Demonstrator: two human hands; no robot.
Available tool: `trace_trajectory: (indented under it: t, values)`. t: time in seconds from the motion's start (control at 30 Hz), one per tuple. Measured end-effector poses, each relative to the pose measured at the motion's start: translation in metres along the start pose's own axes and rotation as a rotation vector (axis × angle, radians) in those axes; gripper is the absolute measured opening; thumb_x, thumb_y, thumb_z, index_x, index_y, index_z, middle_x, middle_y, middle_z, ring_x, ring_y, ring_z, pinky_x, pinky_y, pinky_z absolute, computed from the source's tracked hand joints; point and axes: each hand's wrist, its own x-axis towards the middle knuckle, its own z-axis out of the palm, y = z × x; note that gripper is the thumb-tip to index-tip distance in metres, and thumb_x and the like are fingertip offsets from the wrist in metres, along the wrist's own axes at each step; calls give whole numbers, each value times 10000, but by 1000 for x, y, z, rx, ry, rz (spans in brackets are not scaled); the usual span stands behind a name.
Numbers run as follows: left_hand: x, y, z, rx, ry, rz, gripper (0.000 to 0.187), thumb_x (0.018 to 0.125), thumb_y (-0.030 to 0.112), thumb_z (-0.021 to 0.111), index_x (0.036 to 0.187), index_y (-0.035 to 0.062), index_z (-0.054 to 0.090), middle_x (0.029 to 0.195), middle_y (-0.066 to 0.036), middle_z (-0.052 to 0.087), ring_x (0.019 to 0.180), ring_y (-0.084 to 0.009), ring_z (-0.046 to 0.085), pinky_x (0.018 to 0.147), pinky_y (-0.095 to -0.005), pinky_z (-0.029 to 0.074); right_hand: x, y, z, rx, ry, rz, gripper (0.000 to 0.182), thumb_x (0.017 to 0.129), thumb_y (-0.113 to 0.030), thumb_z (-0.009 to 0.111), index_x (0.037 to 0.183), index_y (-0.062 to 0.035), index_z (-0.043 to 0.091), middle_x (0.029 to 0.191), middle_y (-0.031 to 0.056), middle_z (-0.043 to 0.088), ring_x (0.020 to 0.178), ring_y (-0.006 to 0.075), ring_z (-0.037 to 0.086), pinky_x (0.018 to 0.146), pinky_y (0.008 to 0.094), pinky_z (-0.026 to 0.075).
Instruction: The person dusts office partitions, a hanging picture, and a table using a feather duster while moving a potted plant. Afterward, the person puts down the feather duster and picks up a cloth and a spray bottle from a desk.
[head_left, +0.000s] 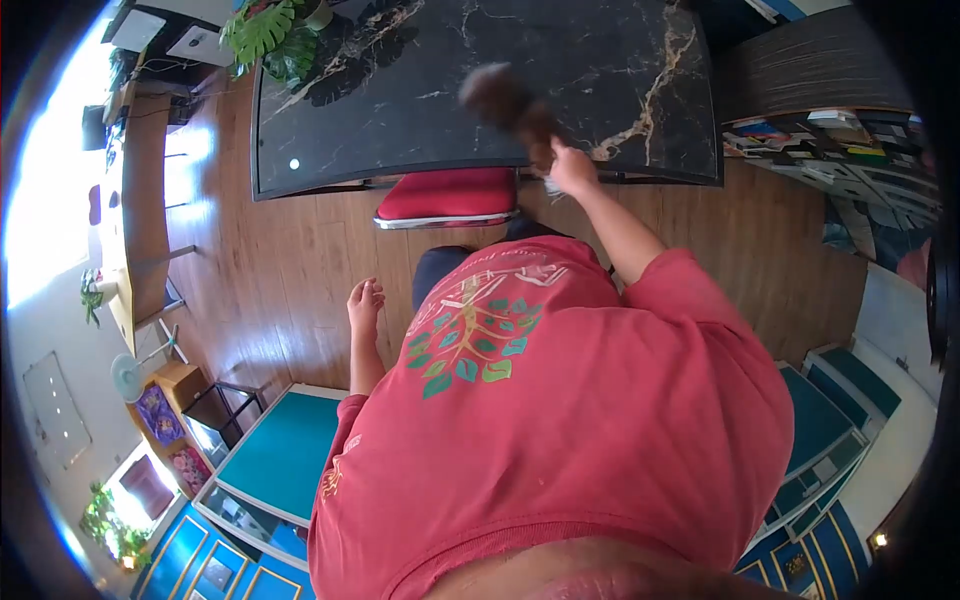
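My right hand (pixel 573 170) is closed round a brown feather duster (pixel 512 108), which is smeared by motion. Its fluffy far end reaches over the black marble-patterned table (pixel 430 120), overlapping the top in this view. The hand itself is near the table's front edge, right of the red chair. Over the wooden floor to the left hangs my left hand (pixel 366 302), fingers loosely bent and apart with nothing in them.
A red chair (pixel 448 195) is tucked at the table's front edge. A green potted plant (pixel 270 40) stands at the back left corner. Shelves with books (pixel 840 150) are at the right. Teal-topped cabinets (pixel 285 440) and a fan (pixel 128 376) lie behind to the left.
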Motion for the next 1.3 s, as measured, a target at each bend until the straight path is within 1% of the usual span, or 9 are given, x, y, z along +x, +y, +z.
trace_trajectory:
  t: [0.13, 0.27, 0.5, 0.6, 0.67, 0.93, 1.0, 1.2, 1.3]
  values:
    - [45, 11, -52, 13, 12, -4, 267, 1010, 228, 547, 1164, 26, 629, 910, -33, 656, 715, -83, 588, 647, -226, 470, 16, 17, -12, -27, 114, 309, 353, 958, -220, 421, 1184, -86, 657, 1045, 245, 685, 1021, 421, 649, 864, 505, 513]
    - [97, 37, -115, 11, -25, 9, 274, 1009, 221, 550, 1183, 23, 625, 922, -44, 662, 726, -82, 591, 649, -227, 473, 43, 118, -8, -64, 460, 786, 414, 820, -359, 690, 1151, -109, 694, 1134, 188, 696, 1066, 368, 659, 883, 443, 525]
    - [231, 107, -219, 450, -4, 470, 319, 988, 216, 590, 1235, 14, 599, 1061, -86, 647, 865, -159, 613, 794, -292, 505, 46, -304, 111, 101, 36, 410, 239, 842, -233, 596, 941, -48, 711, 989, 202, 711, 971, 375, 682, 836, 478, 544]
    - [274, 166, -211, 476, 32, 610, 348, 973, 214, 600, 1266, 28, 579, 1284, -152, 530, 1112, -234, 564, 948, -349, 466, 17, -445, 167, -35, -431, 6, 518, 960, -259, 436, 1429, -48, 383, 1097, 242, 677, 1014, 403, 673, 887, 534, 525]
    - [306, 192, -201, 601, 56, 675, 375, 958, 216, 606, 1286, 38, 567, 1336, -183, 476, 1217, -306, 506, 1019, -397, 423, 19, -469, 183, -135, -455, -119, 480, 977, -278, 407, 1411, -75, 411, 1157, 245, 655, 1042, 412, 663, 934, 569, 495]
    - [355, 191, -163, 768, -75, 810, 482, 925, 290, 637, 1371, 140, 534, 1481, -222, 373, 1370, -401, 358, 1122, -464, 311, 41, -149, 94, 439, 210, 896, 347, 854, -309, 614, 1048, -28, 676, 1052, 225, 705, 1008, 378, 684, 866, 472, 547]
    - [352, 185, -158, 923, -51, 813, 521, 924, 325, 629, 1404, 162, 507, 1493, -219, 361, 1403, -394, 302, 1151, -481, 250, 38, -120, 98, 127, 524, 920, 354, 872, -323, 606, 1063, -36, 688, 1051, 220, 708, 1010, 373, 684, 872, 474, 540]
    - [343, 187, -130, 904, 5, 714, 653, 913, 370, 626, 1493, 197, 381, 1568, -195, 240, 1424, -437, 210, 1163, -531, 190, 41, -373, 124, -117, -131, 294, 460, 874, -227, 548, 1314, -92, 559, 1054, 244, 684, 992, 409, 673, 882, 512, 531]
    - [341, 191, -102, 944, -26, 780, 693, 898, 371, 637, 1511, 216, 353, 1578, -209, 232, 1428, -479, 187, 1176, -537, 157, 44, -360, 132, -156, -144, 110, 520, 875, -269, 557, 1371, -136, 478, 961, 236, 701, 921, 418, 692, 829, 534, 543]
